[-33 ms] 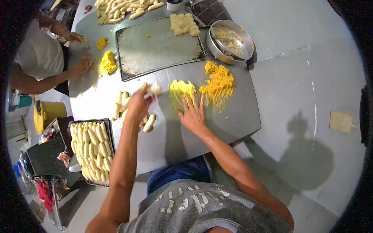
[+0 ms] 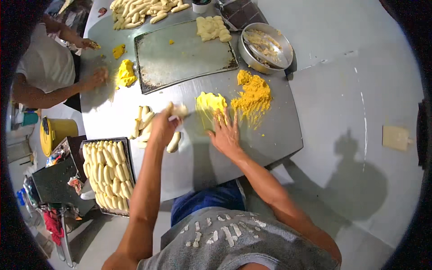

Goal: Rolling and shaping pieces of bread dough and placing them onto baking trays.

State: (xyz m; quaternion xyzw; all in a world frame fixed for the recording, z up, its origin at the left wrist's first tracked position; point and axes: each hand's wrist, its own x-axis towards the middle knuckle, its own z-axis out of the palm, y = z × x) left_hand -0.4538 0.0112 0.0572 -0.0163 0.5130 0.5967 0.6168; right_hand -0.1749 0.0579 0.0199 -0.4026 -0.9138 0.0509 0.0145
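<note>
Above the table, my left hand (image 2: 163, 128) is closed on a pale piece of dough (image 2: 180, 110), which is blurred by motion. Several pale, finger-shaped dough rolls (image 2: 143, 120) lie beside and under that hand, with one more roll (image 2: 173, 142) just right of its wrist. My right hand (image 2: 226, 137) is laid flat, fingers spread, its fingertips at the near edge of a smeared yellow, creamy mound (image 2: 210, 101). Right of this mound sits a crumbly orange-yellow heap (image 2: 254, 94).
A black tray (image 2: 130, 168) full of dough rolls stands at the left. Behind are a worn baking sheet (image 2: 184, 60), a dough pile (image 2: 148, 10) and round metal pans (image 2: 274, 67). Across the left edge, a co-worker's hands (image 2: 96, 77) work beside a yellow lump (image 2: 125, 73).
My left hand and the dough piece have shifted slightly down. My right hand stays almost in place at the yellow mound.
</note>
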